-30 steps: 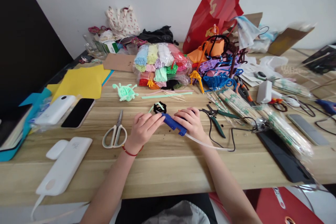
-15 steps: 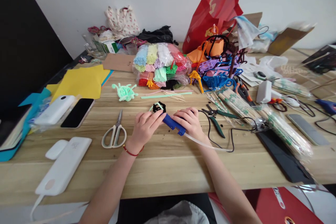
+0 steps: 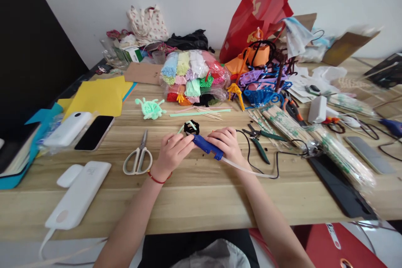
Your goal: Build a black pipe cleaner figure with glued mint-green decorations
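My right hand [image 3: 226, 144] is wrapped round a blue glue gun [image 3: 207, 147] with a clear glue stick trailing from its back. The gun's nozzle points left at a small black and mint pipe-cleaner piece [image 3: 191, 127] on the wooden table [image 3: 201, 201]. My left hand [image 3: 172, 153], with a red string at the wrist, has its fingers curled and pinched against that piece, next to the nozzle.
White-handled scissors [image 3: 138, 160] lie left of my left hand. Pliers [image 3: 260, 140] and a black cord lie to the right, beside bundles of thin sticks [image 3: 284, 123]. A bag of coloured pipe cleaners [image 3: 193, 76] sits behind. A phone [image 3: 94, 132] and white power banks [image 3: 78, 194] are at left.
Both hands and the glue gun stay in nearly the same place. The whole view has shifted slightly as my head moved.
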`<action>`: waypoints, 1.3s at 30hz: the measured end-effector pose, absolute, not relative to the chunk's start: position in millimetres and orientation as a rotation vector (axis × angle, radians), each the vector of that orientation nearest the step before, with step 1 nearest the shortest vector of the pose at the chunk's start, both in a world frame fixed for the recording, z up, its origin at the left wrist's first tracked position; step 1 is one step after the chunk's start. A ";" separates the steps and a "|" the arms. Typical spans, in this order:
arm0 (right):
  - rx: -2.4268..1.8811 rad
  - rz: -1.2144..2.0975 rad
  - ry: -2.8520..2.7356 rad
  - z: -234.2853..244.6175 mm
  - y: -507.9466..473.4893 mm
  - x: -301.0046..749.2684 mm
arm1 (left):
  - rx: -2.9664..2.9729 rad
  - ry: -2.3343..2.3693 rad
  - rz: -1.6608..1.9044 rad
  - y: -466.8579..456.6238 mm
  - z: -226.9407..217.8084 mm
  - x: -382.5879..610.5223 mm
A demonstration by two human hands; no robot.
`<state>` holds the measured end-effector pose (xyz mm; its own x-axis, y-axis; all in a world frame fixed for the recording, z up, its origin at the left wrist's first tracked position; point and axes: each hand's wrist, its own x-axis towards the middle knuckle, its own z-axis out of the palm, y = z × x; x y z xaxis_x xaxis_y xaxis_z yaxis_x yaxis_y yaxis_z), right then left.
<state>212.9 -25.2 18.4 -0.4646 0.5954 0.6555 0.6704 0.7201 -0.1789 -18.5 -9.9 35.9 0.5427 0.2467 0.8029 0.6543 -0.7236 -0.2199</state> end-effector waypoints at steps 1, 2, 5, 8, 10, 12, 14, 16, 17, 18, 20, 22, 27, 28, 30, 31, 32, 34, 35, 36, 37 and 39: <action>-0.958 -0.123 -2.187 18.4 -25.1 212.7 | -2.260 -0.727 -1.084 -10.9 36.7 -17.9; -0.955 -0.112 -2.175 18.5 -25.0 212.6 | -2.236 -0.733 -1.096 -12.1 37.5 -17.5; -0.936 -0.083 -2.150 18.6 -24.7 212.3 | -2.144 -0.770 -1.114 -15.6 39.2 -17.2; -0.938 -0.039 -2.138 18.2 -24.5 211.9 | -2.106 -0.791 -1.077 -17.4 39.7 -16.9; -0.940 -0.023 -2.120 18.1 -24.6 211.0 | -2.106 -0.800 -1.056 -17.2 38.7 -15.7; -0.945 -0.030 -2.097 18.3 -24.7 209.8 | -2.116 -0.844 -1.050 -16.0 36.2 -13.0; -0.965 -0.049 -2.088 18.8 -24.5 208.6 | -2.135 -0.899 -1.041 -14.0 32.7 -9.1; -0.983 -0.070 -2.090 19.1 -23.9 207.9 | -2.155 -0.940 -1.028 -11.9 28.9 -5.1; -0.988 -0.080 -2.090 19.1 -23.6 207.8 | -2.164 -0.957 -1.020 -11.1 27.3 -3.3; -0.991 -0.088 -2.088 19.0 -23.3 207.9 | -2.173 -0.973 -1.008 -10.5 26.1 -1.9; -0.995 -0.103 -2.092 18.4 -22.8 208.3 | -2.201 -1.005 -0.976 -9.9 24.8 -0.3; -1.004 -0.114 -2.110 17.5 -22.8 208.9 | -2.231 -1.023 -0.950 -9.9 24.8 -0.7; -1.021 -0.108 -2.153 15.3 -23.1 208.9 | -2.224 -0.949 -0.968 -11.6 27.0 -7.6; -1.009 -0.106 -2.157 15.0 -23.1 208.7 | -2.221 -0.934 -0.977 -12.2 27.7 -9.1; -0.981 -0.105 -2.161 14.9 -23.1 208.3 | -2.225 -0.918 -0.999 -13.4 29.5 -11.3; -0.971 -0.104 -2.163 15.0 -23.1 208.1 | -2.229 -0.913 -1.013 -14.0 30.4 -12.0; -0.967 -0.105 -2.164 15.2 -23.1 207.9 | -2.235 -0.906 -1.028 -14.5 31.2 -12.5; -0.968 -0.105 -2.165 15.8 -23.4 207.7 | -2.247 -0.902 -1.051 -15.3 32.6 -12.9; -0.973 -0.103 -2.166 16.1 -23.6 207.5 | -2.254 -0.902 -1.055 -15.5 33.0 -13.0; -0.978 -0.099 -2.168 16.3 -23.8 207.5 | -2.260 -0.905 -1.056 -15.6 33.2 -13.1; -0.984 -0.093 -2.170 16.3 -24.0 207.5 | -2.263 -0.909 -1.055 -15.7 33.2 -13.2; -0.993 -0.080 -2.174 15.9 -24.1 207.6 | -2.263 -0.909 -1.063 -15.3 33.0 -13.2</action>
<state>207.6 -24.1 15.9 -0.4334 0.6305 0.6439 0.6764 0.6997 -0.2300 -13.2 -15.3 33.0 0.4789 0.3632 0.7992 0.7330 -0.6664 -0.1364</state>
